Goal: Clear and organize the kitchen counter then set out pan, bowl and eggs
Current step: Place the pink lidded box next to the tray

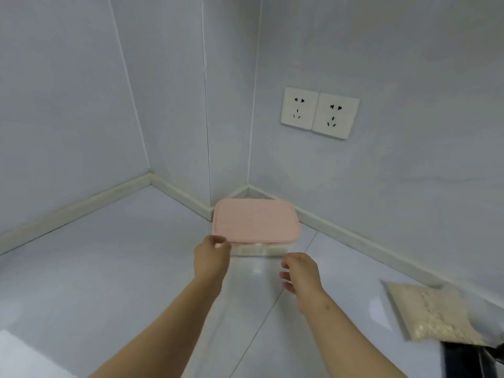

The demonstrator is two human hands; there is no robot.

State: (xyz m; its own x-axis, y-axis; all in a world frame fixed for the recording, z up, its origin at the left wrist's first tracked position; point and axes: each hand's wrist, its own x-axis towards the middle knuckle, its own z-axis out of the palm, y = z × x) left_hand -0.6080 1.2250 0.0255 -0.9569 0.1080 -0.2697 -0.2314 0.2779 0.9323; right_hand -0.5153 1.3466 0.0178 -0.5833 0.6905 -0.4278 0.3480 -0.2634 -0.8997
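1. The container [255,223], clear-bodied with a pink lid, sits on the counter [109,268] at the far corner, close against the wall trim. Pan, bowl and eggs are not in my view.
2. Risk: if I lift or drag it by one corner only, I judge that it could swing or tip, since only my left hand [212,257] is at it.
3. Risk: a pull on the lid edge rather than the body could pop the lid off and leave the box behind. I cannot tell how firmly the lid is seated.
4. Risk: sliding it toward the near right could bring it into the bag of grain [428,312], which lies near the right edge of the counter.
5. My left hand has its fingers curled at the container's near-left corner, thumb and fingers at the lid edge. The blur keeps me from telling whether they truly pinch it or only touch.
6. My right hand [301,274] hangs just beside the near-right corner, apart from the box, fingers loosely curled and spread, holding nothing.
7. I would get the right hand onto the body before any lift.
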